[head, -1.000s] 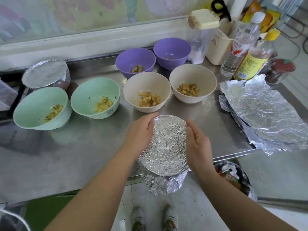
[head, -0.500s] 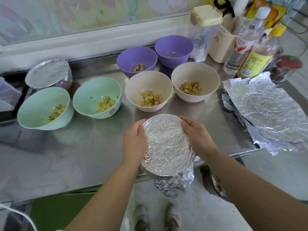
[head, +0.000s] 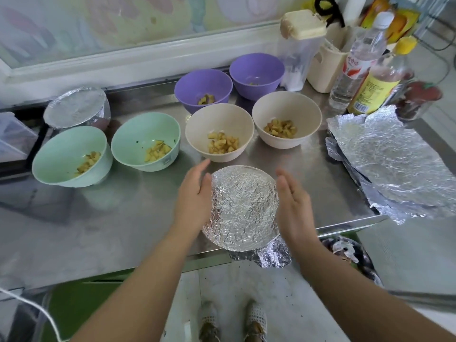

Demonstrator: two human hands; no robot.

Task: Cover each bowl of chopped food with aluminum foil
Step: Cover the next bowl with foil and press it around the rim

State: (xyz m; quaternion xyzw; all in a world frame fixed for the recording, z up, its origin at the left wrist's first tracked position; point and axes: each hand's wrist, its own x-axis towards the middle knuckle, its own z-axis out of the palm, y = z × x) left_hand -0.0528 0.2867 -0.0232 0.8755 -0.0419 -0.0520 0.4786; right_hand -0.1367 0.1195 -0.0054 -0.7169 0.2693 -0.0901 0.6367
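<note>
Cream bowl (head: 219, 117) stands just behind the foil-covered bowl (head: 243, 208)

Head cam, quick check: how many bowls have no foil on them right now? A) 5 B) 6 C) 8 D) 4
B. Six are open: left green bowl, right green bowl, left beige bowl, right beige bowl, left purple bowl, right purple bowl. Foil covers only the back-left bowl and the front bowl between the left hand and right hand.
</note>
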